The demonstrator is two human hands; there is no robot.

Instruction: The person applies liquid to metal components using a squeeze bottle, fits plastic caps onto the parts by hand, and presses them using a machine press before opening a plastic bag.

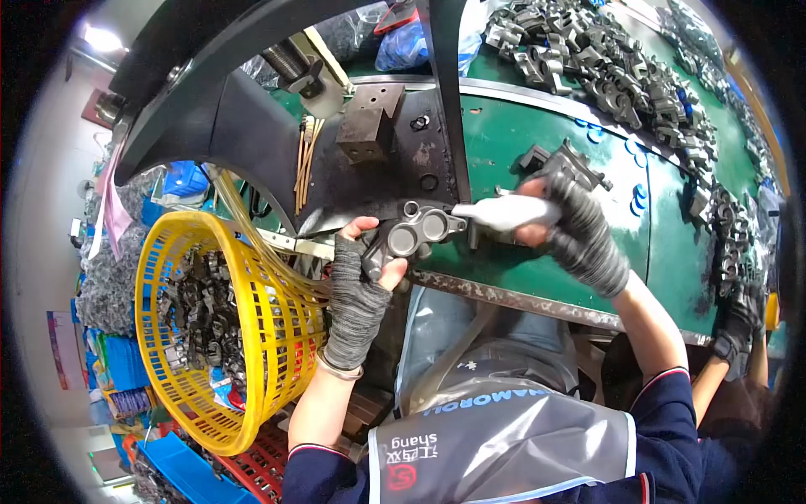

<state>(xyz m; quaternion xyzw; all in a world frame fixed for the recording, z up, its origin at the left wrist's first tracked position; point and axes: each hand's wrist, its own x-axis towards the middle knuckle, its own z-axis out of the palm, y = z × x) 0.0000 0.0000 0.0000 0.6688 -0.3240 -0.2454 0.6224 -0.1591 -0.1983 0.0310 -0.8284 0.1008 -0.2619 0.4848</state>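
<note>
A grey metal part with two round bores is held by my left hand, which wears a dark fingerless glove and has thumb and fingers closed round the part's left end. My right hand, gloved the same way and slightly blurred, grips a white bottle. The bottle's narrow tip points left, close to the right end of the part. Behind my right hand, more dark metal parts lie on the green table.
A yellow basket of metal parts stands at left. A steel block and wooden sticks lie on the black machine bed. Blue rings and a heap of parts are behind. A co-worker's gloved hand is at far right.
</note>
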